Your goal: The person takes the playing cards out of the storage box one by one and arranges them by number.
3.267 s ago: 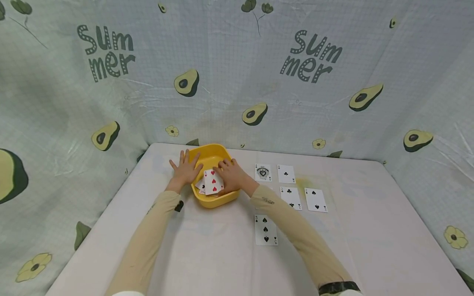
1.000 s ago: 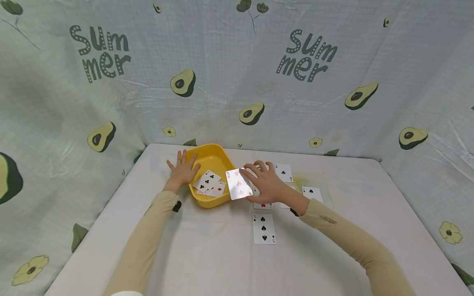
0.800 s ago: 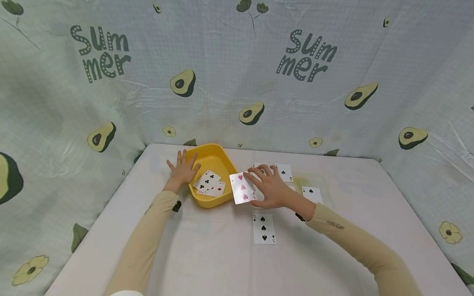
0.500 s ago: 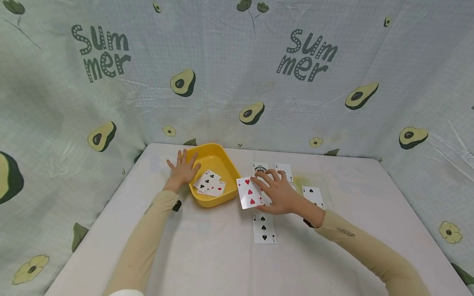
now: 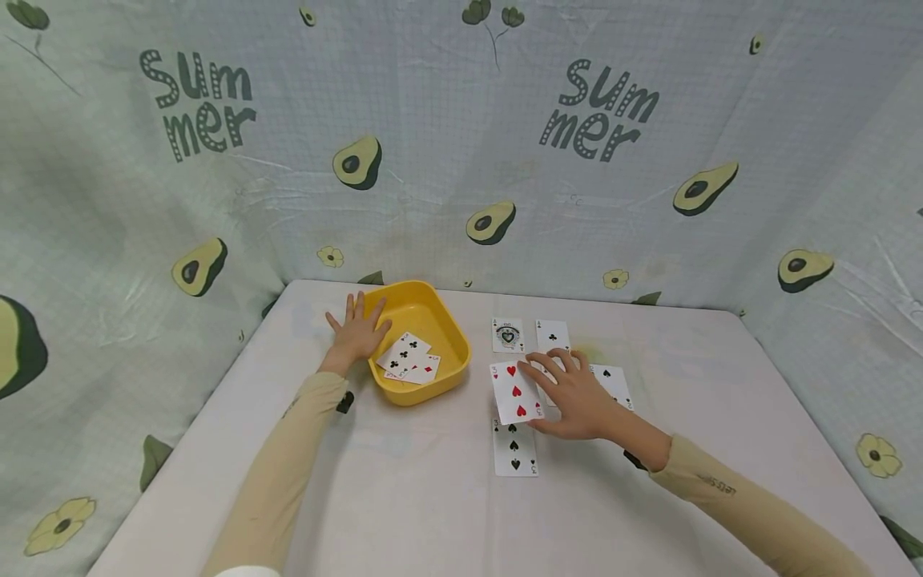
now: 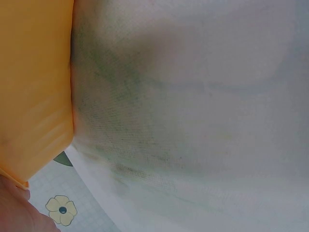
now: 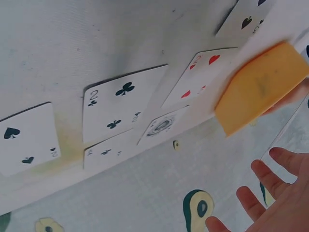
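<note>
My right hand (image 5: 580,401) pinches a three of hearts (image 5: 516,391) by its right side, between thumb and fingers. The card is face up and overlaps the top of the three of spades (image 5: 515,450) in the head view. My left hand (image 5: 353,332) rests with spread fingers on the left rim of a yellow plastic bin (image 5: 462,362). Inside that bin lie a three of clubs (image 5: 398,353) and a diamond card (image 5: 425,369), partly overlapping. The two of hearts (image 7: 200,72) shows in the right wrist view but is hidden behind the held card in the head view.
An ornate ace (image 5: 508,335) and an ace of clubs (image 5: 552,332) form the back row. The two of clubs (image 7: 120,99) and two of spades (image 5: 611,383) lie in front. A patterned curtain (image 5: 433,120) rises behind the white table (image 5: 411,497).
My right hand has lifted the three of hearts out of the bin and carried it right and toward me, over the laid-out cards. The left hand stays at the bin rim.
</note>
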Demonstrator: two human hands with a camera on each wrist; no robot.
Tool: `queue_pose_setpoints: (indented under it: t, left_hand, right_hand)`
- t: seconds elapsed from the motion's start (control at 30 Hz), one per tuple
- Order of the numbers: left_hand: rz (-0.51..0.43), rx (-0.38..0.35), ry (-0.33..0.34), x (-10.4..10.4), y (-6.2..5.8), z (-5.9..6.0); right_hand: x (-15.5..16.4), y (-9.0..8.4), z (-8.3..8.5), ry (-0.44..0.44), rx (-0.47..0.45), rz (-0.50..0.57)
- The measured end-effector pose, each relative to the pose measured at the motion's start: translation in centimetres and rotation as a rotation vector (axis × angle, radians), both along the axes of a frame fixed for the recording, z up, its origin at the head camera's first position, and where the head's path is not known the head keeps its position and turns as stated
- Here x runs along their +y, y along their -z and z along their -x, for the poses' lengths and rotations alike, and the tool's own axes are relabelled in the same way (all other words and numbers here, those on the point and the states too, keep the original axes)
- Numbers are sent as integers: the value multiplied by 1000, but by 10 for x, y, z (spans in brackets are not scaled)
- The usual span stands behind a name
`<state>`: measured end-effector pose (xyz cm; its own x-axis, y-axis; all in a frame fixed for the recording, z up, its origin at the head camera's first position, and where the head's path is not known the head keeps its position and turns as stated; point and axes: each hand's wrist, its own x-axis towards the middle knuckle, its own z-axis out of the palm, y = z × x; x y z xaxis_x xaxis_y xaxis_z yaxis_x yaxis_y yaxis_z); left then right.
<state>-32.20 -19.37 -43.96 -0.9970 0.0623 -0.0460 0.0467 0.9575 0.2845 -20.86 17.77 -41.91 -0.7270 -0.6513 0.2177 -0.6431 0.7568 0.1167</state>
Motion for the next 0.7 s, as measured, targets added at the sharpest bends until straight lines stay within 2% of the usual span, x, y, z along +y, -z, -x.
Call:
queue_pose_setpoints:
  t: [0.27,0.57,0.7]
  left_hand:
    - [-6,8,-2,0,1,0]
    - [-3,15,9,-1,2,0]
    - [4,20,3,0,2,0]
  right_hand:
    - [23,9,-9,0,66,12]
    - [39,19,-21,45,34,12]
    - [46,26,-23,17,60,32]
